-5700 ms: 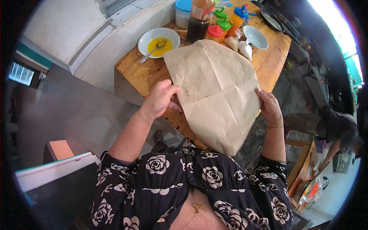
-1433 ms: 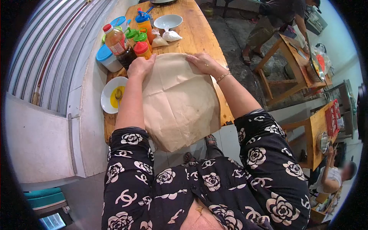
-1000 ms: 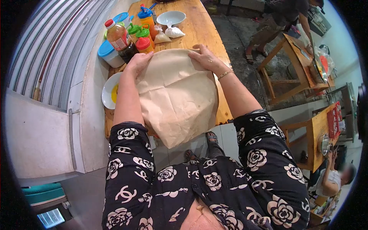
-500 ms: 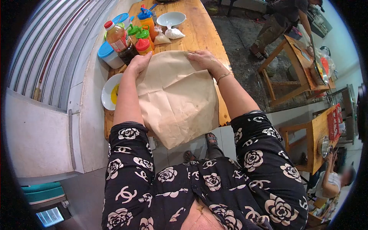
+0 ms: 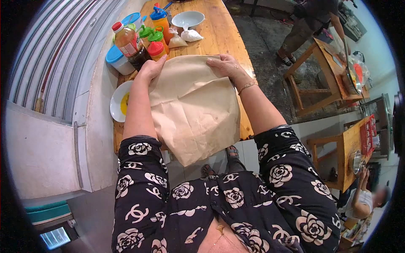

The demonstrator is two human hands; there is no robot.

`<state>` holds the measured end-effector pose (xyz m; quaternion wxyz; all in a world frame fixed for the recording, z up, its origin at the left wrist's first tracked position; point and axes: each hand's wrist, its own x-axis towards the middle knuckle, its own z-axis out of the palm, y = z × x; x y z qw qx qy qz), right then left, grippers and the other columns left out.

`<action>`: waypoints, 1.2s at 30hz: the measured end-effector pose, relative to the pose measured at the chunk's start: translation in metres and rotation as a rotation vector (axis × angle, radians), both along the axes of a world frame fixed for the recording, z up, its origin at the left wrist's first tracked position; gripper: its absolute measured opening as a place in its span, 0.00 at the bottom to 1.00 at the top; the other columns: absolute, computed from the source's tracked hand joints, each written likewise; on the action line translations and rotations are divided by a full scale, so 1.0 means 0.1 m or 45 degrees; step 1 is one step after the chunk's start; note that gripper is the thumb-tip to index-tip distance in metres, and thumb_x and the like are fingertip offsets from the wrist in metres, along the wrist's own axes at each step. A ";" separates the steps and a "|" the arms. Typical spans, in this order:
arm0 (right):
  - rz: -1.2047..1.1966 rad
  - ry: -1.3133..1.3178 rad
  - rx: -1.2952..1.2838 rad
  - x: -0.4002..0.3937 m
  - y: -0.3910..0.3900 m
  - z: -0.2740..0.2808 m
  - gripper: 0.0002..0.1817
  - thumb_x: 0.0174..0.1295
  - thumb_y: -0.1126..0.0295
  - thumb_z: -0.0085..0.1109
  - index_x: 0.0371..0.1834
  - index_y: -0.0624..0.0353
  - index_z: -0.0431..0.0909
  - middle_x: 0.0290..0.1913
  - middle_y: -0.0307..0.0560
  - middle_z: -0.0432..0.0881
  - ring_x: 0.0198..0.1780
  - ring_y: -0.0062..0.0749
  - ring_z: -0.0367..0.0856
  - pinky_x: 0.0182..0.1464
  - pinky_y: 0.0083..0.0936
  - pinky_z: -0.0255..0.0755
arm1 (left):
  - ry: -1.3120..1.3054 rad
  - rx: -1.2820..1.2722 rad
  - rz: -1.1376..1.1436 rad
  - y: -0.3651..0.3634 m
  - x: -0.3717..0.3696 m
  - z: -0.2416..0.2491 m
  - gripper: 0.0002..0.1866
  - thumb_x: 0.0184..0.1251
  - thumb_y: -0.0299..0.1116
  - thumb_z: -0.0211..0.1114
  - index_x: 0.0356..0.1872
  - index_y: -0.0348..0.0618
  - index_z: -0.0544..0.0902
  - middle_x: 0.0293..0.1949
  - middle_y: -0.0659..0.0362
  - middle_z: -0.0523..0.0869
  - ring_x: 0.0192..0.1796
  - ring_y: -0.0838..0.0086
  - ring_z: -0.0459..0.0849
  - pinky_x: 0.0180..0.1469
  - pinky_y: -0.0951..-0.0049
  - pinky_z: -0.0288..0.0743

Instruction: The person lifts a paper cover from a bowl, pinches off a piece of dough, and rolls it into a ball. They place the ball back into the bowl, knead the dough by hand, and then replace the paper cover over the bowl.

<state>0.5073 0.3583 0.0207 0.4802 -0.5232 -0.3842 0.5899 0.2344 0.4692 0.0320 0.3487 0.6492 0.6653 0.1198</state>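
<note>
A large creased sheet of brown paper is stretched between my two hands above the near part of the wooden table, its lower corner hanging past the table's front edge. My left hand grips the far left edge, beside the red-lidded bottle. At the far right edge, my right hand pinches the paper with the thumb on top. Under my left forearm sits a white bowl holding something yellow, partly hidden by the arm. What lies beneath the paper is out of sight.
Squeeze bottles, a red-capped bottle and a blue-lidded tub stand at the table's left. Behind are two small bags of white powder and a pale bowl. Two people work at wooden tables on the right.
The paper is still held by both hands and has shifted very slightly. Its lower corner hangs a little lower. The person at the lower right has moved their hands slightly.
</note>
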 end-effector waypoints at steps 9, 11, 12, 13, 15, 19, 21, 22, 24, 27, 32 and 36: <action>0.046 -0.071 -0.143 -0.06 -0.19 0.36 0.19 0.64 0.61 0.62 0.51 0.64 0.81 0.41 0.43 0.85 0.37 0.25 0.83 0.40 0.23 0.77 | -0.848 -0.384 -0.023 -0.19 -0.25 0.06 0.22 0.74 0.46 0.57 0.48 0.34 0.84 0.43 0.54 0.88 0.42 0.71 0.85 0.47 0.69 0.77; 0.059 -0.040 -0.160 -0.05 -0.15 0.29 0.18 0.64 0.61 0.62 0.51 0.63 0.81 0.41 0.43 0.85 0.37 0.25 0.83 0.40 0.23 0.77 | -0.975 -0.472 -0.046 -0.20 -0.38 0.01 0.20 0.74 0.43 0.58 0.50 0.35 0.83 0.45 0.55 0.87 0.44 0.72 0.85 0.49 0.70 0.78; 0.055 -0.047 -0.177 -0.06 -0.15 0.31 0.19 0.64 0.61 0.62 0.51 0.63 0.81 0.41 0.43 0.85 0.37 0.24 0.83 0.40 0.23 0.77 | -1.039 -0.512 -0.056 -0.21 -0.44 0.00 0.19 0.74 0.42 0.58 0.51 0.35 0.82 0.47 0.56 0.87 0.44 0.73 0.85 0.49 0.71 0.78; 0.053 -0.054 -0.193 -0.06 -0.17 0.33 0.19 0.65 0.60 0.62 0.51 0.63 0.81 0.41 0.42 0.85 0.37 0.24 0.82 0.40 0.23 0.76 | -1.052 -0.515 -0.043 -0.23 -0.48 0.00 0.18 0.73 0.41 0.58 0.51 0.35 0.82 0.46 0.56 0.87 0.44 0.73 0.85 0.49 0.70 0.79; 0.055 -0.121 -0.186 -0.05 -0.17 0.31 0.19 0.65 0.60 0.61 0.50 0.64 0.81 0.40 0.42 0.84 0.37 0.24 0.81 0.39 0.22 0.75 | -1.086 -0.519 -0.008 -0.29 -0.58 -0.01 0.17 0.73 0.39 0.58 0.50 0.35 0.82 0.46 0.56 0.87 0.44 0.73 0.86 0.49 0.70 0.79; 0.011 -0.182 -0.119 -0.10 -0.21 0.29 0.19 0.65 0.60 0.61 0.50 0.65 0.81 0.39 0.41 0.84 0.37 0.23 0.80 0.39 0.22 0.74 | -1.112 -0.560 0.076 -0.40 -0.78 0.03 0.17 0.74 0.40 0.58 0.47 0.36 0.84 0.42 0.56 0.88 0.38 0.74 0.87 0.45 0.71 0.79; -0.017 -0.131 -0.107 -0.14 -0.25 0.32 0.19 0.65 0.61 0.61 0.50 0.66 0.81 0.39 0.42 0.84 0.36 0.23 0.80 0.39 0.22 0.74 | -1.296 -0.622 0.135 -0.45 -0.79 -0.06 0.17 0.75 0.40 0.55 0.48 0.36 0.83 0.42 0.55 0.88 0.40 0.73 0.87 0.48 0.69 0.79; -0.021 -0.104 -0.099 -0.14 -0.25 0.31 0.19 0.65 0.61 0.60 0.50 0.66 0.82 0.39 0.42 0.84 0.36 0.24 0.80 0.39 0.22 0.74 | -1.378 -0.679 0.099 -0.45 -0.80 -0.13 0.18 0.76 0.41 0.54 0.49 0.36 0.83 0.43 0.55 0.88 0.40 0.72 0.87 0.49 0.68 0.79; -0.018 -0.104 -0.100 -0.14 -0.23 0.29 0.19 0.66 0.61 0.60 0.49 0.67 0.82 0.39 0.42 0.84 0.36 0.24 0.80 0.38 0.22 0.74 | -1.544 -0.790 0.018 -0.40 -0.81 -0.33 0.19 0.77 0.42 0.51 0.49 0.36 0.82 0.44 0.55 0.88 0.42 0.71 0.87 0.52 0.65 0.78; -0.013 -0.164 -0.108 -0.12 -0.20 0.28 0.19 0.65 0.62 0.60 0.50 0.67 0.82 0.40 0.43 0.84 0.35 0.24 0.81 0.38 0.22 0.75 | -1.360 -0.595 0.077 -0.29 -0.89 -0.57 0.22 0.77 0.45 0.49 0.49 0.36 0.82 0.45 0.54 0.88 0.43 0.68 0.86 0.53 0.63 0.77; -0.038 -0.159 -0.037 -0.17 -0.26 0.34 0.21 0.64 0.63 0.63 0.53 0.68 0.81 0.42 0.45 0.85 0.36 0.26 0.83 0.39 0.22 0.77 | -0.485 -0.022 0.306 -0.42 -0.85 -0.44 0.24 0.71 0.48 0.55 0.39 0.33 0.85 0.38 0.48 0.88 0.40 0.64 0.87 0.47 0.64 0.76; -0.022 -0.167 -0.088 -0.13 -0.19 0.27 0.22 0.63 0.62 0.64 0.54 0.68 0.80 0.42 0.47 0.86 0.37 0.27 0.84 0.39 0.24 0.78 | -0.004 0.507 0.264 -0.51 -0.89 -0.35 0.24 0.67 0.50 0.58 0.31 0.34 0.86 0.32 0.43 0.86 0.36 0.59 0.86 0.43 0.64 0.76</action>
